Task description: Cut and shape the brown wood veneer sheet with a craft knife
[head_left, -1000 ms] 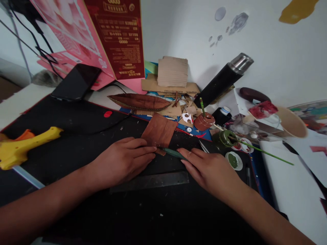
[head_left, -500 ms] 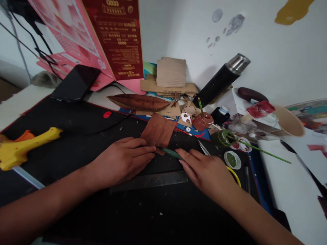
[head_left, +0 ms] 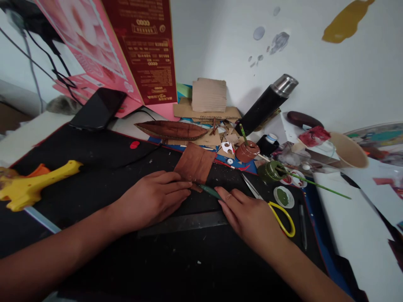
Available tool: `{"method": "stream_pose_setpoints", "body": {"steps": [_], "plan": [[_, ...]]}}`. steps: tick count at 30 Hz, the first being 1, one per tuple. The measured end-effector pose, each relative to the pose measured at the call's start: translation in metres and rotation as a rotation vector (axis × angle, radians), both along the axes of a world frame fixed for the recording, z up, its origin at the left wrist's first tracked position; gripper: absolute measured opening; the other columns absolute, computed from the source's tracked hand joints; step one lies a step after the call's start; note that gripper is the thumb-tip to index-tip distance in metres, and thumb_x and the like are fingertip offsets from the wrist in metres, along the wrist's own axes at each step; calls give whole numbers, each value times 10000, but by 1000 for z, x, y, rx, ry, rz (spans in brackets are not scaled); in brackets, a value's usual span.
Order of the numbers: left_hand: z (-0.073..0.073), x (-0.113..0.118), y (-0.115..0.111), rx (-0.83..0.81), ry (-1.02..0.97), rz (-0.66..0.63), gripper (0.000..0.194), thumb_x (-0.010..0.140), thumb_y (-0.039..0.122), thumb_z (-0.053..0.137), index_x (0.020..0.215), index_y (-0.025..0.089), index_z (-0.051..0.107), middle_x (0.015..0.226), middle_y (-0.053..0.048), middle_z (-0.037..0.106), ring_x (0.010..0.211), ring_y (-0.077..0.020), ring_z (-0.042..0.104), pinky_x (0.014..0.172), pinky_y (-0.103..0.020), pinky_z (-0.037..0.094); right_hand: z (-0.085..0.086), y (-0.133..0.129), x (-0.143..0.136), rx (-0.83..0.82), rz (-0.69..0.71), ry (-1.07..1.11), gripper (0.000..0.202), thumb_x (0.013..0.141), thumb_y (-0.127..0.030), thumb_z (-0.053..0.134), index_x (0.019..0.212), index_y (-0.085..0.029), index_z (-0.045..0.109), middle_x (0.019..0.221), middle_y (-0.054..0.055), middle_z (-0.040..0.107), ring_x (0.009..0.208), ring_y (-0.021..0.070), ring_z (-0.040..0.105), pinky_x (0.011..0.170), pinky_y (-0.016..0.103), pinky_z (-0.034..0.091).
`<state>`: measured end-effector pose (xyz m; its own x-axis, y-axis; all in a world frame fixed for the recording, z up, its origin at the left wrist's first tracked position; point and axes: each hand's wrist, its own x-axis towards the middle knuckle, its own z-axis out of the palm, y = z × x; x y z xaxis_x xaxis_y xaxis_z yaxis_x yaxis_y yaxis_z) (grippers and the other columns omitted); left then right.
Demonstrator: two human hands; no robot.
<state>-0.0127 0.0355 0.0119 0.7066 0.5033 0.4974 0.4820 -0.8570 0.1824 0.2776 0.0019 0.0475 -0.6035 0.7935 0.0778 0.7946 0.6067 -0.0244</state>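
Observation:
A reddish-brown painted sheet (head_left: pixel 197 161) lies on the black mat (head_left: pixel 151 268). My left hand (head_left: pixel 159 197) rests at its lower left edge, fingers pressed together over a small brown strip (head_left: pixel 197 188); what is under the fingertips is hidden. In my right hand (head_left: pixel 242 205), closed around its near end, is a slim green tool (head_left: pixel 210 191), whose tip points left to the strip beside my left fingertips. A flat ruler (head_left: pixel 189 222) lies on the mat just below both hands.
A brown boat-shaped piece (head_left: pixel 173 130) lies behind the sheet. Yellow-handled scissors (head_left: pixel 270 205), a pen (head_left: pixel 302 226) and open paint jars (head_left: pixel 270 171) are on the right. At the left is a yellow glue gun (head_left: pixel 37 184); a black thermos (head_left: pixel 264 105) leans behind.
The view has shifted slightly. My right hand has moved a little left with the green tool, and more of the scissors shows. My left hand keeps its place by the sheet.

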Motion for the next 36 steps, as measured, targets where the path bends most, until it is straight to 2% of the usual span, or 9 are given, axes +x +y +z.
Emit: {"method": "stream_pose_setpoints", "body": {"steps": [4, 9, 13, 25, 36], "plan": [[-2, -1, -1, 17, -19, -3, 215, 1034, 189, 557, 1144, 156, 739, 1166, -54, 804, 1069, -237, 706, 861, -373, 598, 1, 5, 2, -92, -14, 89, 398, 1104, -312, 398, 1371, -175, 659, 987, 74, 770, 722, 197, 742, 595, 313, 521], [-6, -2, -1, -4, -13, 10, 224, 1029, 202, 574, 1184, 195, 736, 1180, -37, 802, 1100, -222, 701, 891, -351, 586, 2, 8, 6, -80, -8, 139, 380, 1101, -318, 404, 1348, -187, 663, 964, 72, 773, 720, 196, 744, 607, 311, 526], [-6, -1, -1, -2, -33, 2, 217, 1026, 191, 579, 1183, 178, 727, 1170, -37, 804, 1113, -226, 699, 889, -352, 588, 5, 7, 8, -92, -3, 161, 390, 1113, -335, 377, 1339, -187, 659, 938, 66, 761, 719, 203, 742, 611, 323, 534], [-2, -2, -1, -2, -24, 2, 246, 1052, 196, 522, 1186, 175, 727, 1193, -36, 797, 1071, -225, 712, 860, -363, 607, 3, 8, 7, -110, 12, 110, 400, 1110, -342, 395, 1375, -190, 652, 976, 62, 764, 722, 231, 746, 586, 361, 528], [-5, -2, -2, -16, -48, 2, 244, 1029, 192, 565, 1205, 181, 734, 1161, -43, 804, 1090, -228, 709, 872, -363, 603, 6, 10, 2, -21, 30, -32, 412, 1117, -344, 375, 1390, -210, 654, 936, 54, 755, 636, 216, 715, 539, 349, 476]]}}
